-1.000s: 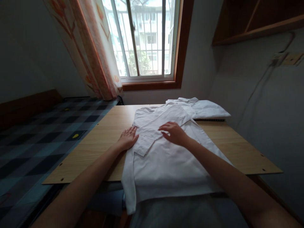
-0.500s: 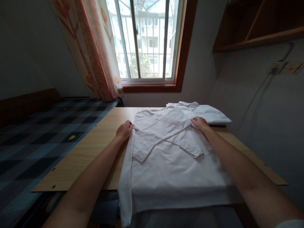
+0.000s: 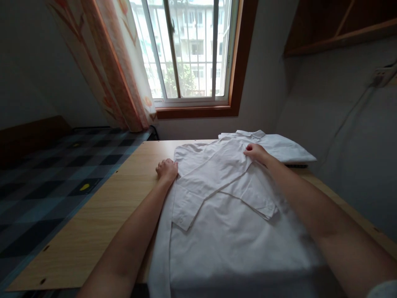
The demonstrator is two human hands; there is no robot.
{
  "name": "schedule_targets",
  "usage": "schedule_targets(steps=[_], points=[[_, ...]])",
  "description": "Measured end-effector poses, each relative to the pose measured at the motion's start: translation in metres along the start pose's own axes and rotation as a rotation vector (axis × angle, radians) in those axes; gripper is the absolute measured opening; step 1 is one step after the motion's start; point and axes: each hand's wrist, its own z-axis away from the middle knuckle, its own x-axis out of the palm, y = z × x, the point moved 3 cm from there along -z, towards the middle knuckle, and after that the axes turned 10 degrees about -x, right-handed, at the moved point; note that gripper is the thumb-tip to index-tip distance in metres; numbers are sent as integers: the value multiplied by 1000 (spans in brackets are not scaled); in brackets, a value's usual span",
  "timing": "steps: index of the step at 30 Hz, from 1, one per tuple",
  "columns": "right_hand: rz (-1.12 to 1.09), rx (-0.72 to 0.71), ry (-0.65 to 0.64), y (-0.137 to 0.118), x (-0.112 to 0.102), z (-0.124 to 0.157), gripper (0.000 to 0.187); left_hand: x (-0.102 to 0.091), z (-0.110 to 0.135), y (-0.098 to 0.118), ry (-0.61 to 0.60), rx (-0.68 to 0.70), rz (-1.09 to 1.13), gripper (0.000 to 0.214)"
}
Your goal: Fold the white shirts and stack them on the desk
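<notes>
A white shirt (image 3: 229, 223) lies flat on a light wooden board (image 3: 102, 207), both short sleeves folded across its back. My left hand (image 3: 166, 169) is curled at the shirt's left shoulder edge, fingers closed on the cloth. My right hand (image 3: 256, 152) pinches the fabric at the right shoulder, near the collar end. The shirt's hem hangs over the board's near edge.
A second folded white shirt (image 3: 279, 147) lies at the board's far right corner, just beyond my right hand. A bed with a dark checked cover (image 3: 56, 174) runs along the left. A window (image 3: 186, 49) with a patterned curtain (image 3: 114, 66) is ahead; a wall stands close on the right.
Both hands left the sleeves and moved outward and away to the shirt's two shoulders, closing on the cloth there. The camera came nearer over the board.
</notes>
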Motion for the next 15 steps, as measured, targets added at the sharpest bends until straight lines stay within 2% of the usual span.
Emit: schedule_targets(steps=[4,9,12,15], points=[[-10,-127,213,-21,-5,-21,7,-13,-9,12,110,42,14,30],[-29,-179,401,-44,-2,-50,9,-27,-40,29,192,40,90,33],[-14,-103,404,-43,12,-56,16,-20,-53,32,136,2,145,34],[20,-14,271,-34,26,-50,29,-8,-51,28,65,4,160,35]])
